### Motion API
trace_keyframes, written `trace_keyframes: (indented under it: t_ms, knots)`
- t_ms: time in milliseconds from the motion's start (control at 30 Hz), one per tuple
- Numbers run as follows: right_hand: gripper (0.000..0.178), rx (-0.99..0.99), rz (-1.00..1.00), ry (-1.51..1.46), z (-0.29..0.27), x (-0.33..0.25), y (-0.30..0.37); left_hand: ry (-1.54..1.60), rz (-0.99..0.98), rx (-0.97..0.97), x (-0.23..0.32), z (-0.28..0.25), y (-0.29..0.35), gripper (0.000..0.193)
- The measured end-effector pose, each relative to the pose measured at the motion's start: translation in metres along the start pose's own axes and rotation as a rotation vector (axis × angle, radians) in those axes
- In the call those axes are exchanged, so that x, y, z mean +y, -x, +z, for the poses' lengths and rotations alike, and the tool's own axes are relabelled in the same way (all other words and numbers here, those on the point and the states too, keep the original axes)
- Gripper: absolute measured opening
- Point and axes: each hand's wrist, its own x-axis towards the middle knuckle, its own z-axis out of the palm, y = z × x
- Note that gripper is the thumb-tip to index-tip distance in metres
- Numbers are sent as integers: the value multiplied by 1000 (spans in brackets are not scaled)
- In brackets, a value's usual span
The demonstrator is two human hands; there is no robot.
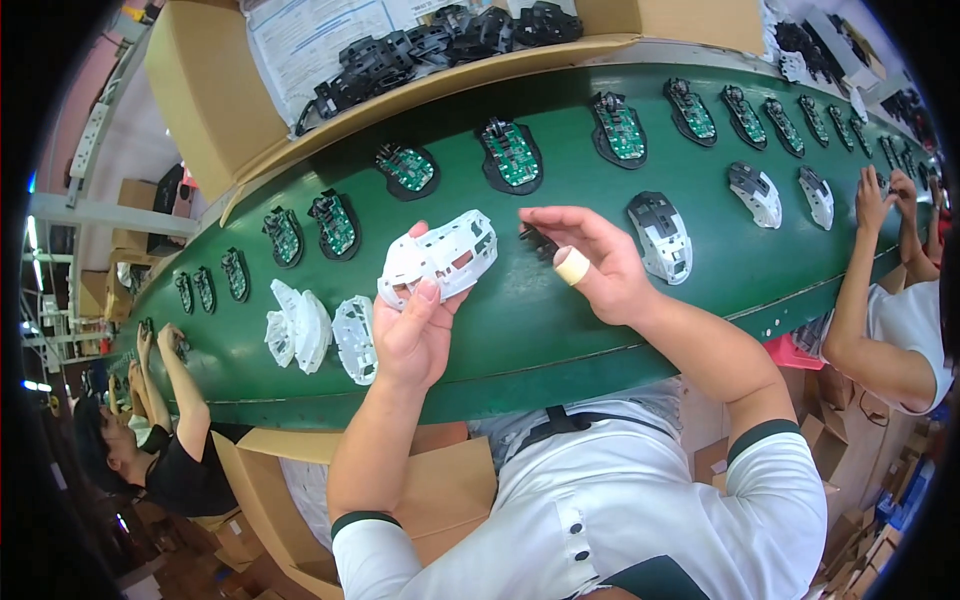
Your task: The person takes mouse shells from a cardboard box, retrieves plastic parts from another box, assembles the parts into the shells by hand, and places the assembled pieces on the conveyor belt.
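My left hand (412, 340) is closed around a white plastic mouse shell (455, 250) with several cut-outs, tilted up over the green work surface (570, 330). Just to its right, my right hand (612, 275) pinches a small black plastic part (538, 241); its finer shape is too small to tell. Pale tape (571, 266) wraps one digit of that hand. The black part and the shell are apart. Beyond my right hand lies a white shell with a dark grey piece fitted (662, 240). Left of my left wrist is a loose white shell (355, 340), beside a stack of white shells (298, 325).
Several green circuit boards on black mouse bases, one straight ahead (512, 155), line the far side. Behind them stands a cardboard box (215, 90) holding black plastic parts (400, 60). Co-workers sit to the left (170, 470) and right (890, 320). An open carton (265, 500) is near my left elbow.
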Motion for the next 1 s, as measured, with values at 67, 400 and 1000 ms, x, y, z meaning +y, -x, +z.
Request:
trace_keyframes:
  t_ms: [67,400,1000]
  knots:
    - [54,-13,-13,-220,1,8,5,24,3,-31,-6,5,3,67]
    - [60,66,-81,-244,23,13,13,-78,10,-12,-21,6,10,73]
    - [70,-70,-192,110,33,3,12,-220,69,-14,-22,17,20,69]
